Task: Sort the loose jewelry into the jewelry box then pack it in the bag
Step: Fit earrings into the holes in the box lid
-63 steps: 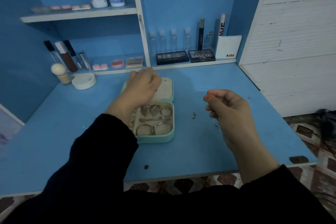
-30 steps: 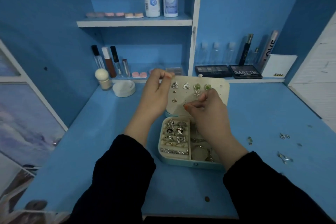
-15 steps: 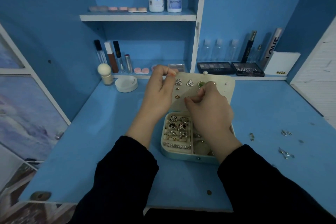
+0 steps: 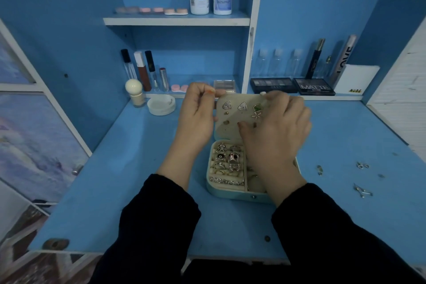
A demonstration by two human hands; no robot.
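The mint jewelry box (image 4: 230, 195) stands open in the middle of the blue desk. Several rings (image 4: 227, 157) fill its left slots. Its cream lid (image 4: 230, 122) is raised and carries two triangular earrings (image 4: 227, 105) and a starfish earring (image 4: 256, 115). My left hand (image 4: 196, 113) pinches the lid's top left corner. My right hand (image 4: 276, 131) covers the lid's right half, fingers curled over its top edge and thumb on its face; anything beneath it is hidden. Loose jewelry pieces (image 4: 363, 191) lie on the desk at the right. No bag is in view.
A round white dish (image 4: 161, 105) and a cream-topped bottle (image 4: 134, 92) stand at the back left. Makeup palettes (image 4: 314, 86), tubes and small bottles line the shelf behind the box. More small loose pieces (image 4: 319, 169) lie right of the box.
My right hand came in from the right with a small piece, then moved up the lid from its middle to its top right. The left hand kept hold of the lid's corner.
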